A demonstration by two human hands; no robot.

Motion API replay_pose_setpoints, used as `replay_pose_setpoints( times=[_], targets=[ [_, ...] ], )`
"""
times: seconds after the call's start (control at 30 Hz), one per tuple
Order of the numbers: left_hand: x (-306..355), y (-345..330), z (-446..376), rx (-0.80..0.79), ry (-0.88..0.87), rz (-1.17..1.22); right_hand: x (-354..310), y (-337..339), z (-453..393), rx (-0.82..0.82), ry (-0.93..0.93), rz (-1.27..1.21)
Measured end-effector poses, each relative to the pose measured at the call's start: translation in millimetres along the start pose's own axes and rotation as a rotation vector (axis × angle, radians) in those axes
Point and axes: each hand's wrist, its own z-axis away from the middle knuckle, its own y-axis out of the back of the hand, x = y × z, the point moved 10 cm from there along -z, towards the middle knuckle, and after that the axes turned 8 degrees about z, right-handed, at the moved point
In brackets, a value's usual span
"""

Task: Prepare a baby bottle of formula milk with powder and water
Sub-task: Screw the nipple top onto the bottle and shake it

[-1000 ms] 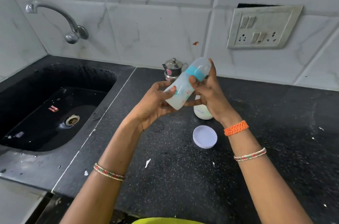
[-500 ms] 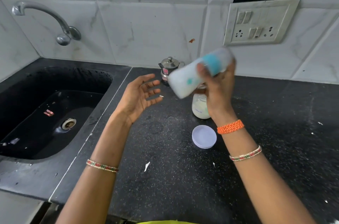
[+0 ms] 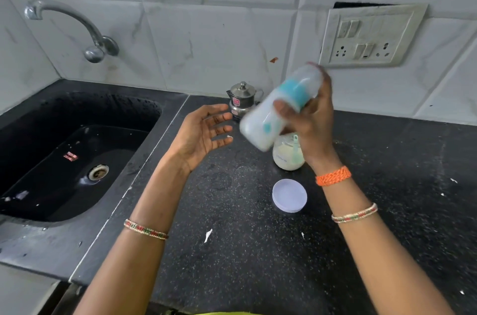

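The right hand [image 3: 307,123] is clamped around the baby bottle [image 3: 280,110], thumb across the near side and fingers wrapped behind, holding it in the air above the back part of the black countertop [image 3: 258,250]. The bottle is capped and milky white inside, and its outline is smeared, which suggests it is being shaken to mix powder and water. Its long axis is tilted: the capped teat end with the blue collar points up and right toward the wall, while the base points down and left, straight at the left hand [image 3: 204,131]. That hand is empty, fingers spread apart and palm turned toward the bottle, just beside the base but not touching it. So the base end is the part nearest the free hand, and any 2-handed hold would likely be taken there. Directly below the bottle, near the back edge of the countertop, stands the open powder jar [image 3: 286,157] with a scoop [image 3: 295,149] inside; its lid [image 3: 289,195] lies flat just in front of it. A small steel pot [image 3: 242,100] sits by the wall behind, and the sink [image 3: 72,154] fills the countertop's left end.
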Motion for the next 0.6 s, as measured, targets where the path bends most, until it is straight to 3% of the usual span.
replay_pose_setpoints(
  times=[0.03,0.07,0.17,0.2,0.27,0.3,0.33,0.37,0.47,0.5,0.53,0.6],
  targets=[
    [1,-1,0,0.002,-0.002,-0.002,-2,-1,1,-0.055,0.037,0.044],
    [1,-2,1,0.003,-0.005,-0.002,-3,6,-1,-0.005,0.039,-0.031],
    [1,-3,2,-0.004,-0.01,0.015,9,52,4,0.483,-0.015,-0.3],
    [0,-5,2,-0.008,-0.005,0.009,-1,51,3,0.471,0.02,-0.218],
    [-3,-11,0,-0.017,0.012,-0.009,-13,12,-6,0.057,0.113,0.168],
    [-5,-13,-1,-0.017,0.019,-0.012,-7,-10,0,-0.17,0.122,0.287],
    [-5,-16,-1,-0.018,0.023,-0.013,-5,-19,5,-0.27,0.1,0.296],
    [-5,-19,-1,-0.023,0.022,-0.012,-7,-16,2,-0.214,0.089,0.206],
    [-4,-18,1,-0.029,0.014,0.008,1,33,0,0.363,0.016,-0.191],
    [-4,-15,2,-0.026,0.018,0.005,3,34,1,0.395,0.005,-0.204],
    [-5,-14,4,-0.021,0.023,-0.005,3,24,-4,0.274,0.002,-0.129],
    [-5,-12,4,-0.011,0.031,-0.022,4,-24,0,-0.227,-0.006,0.121]
  ],
)
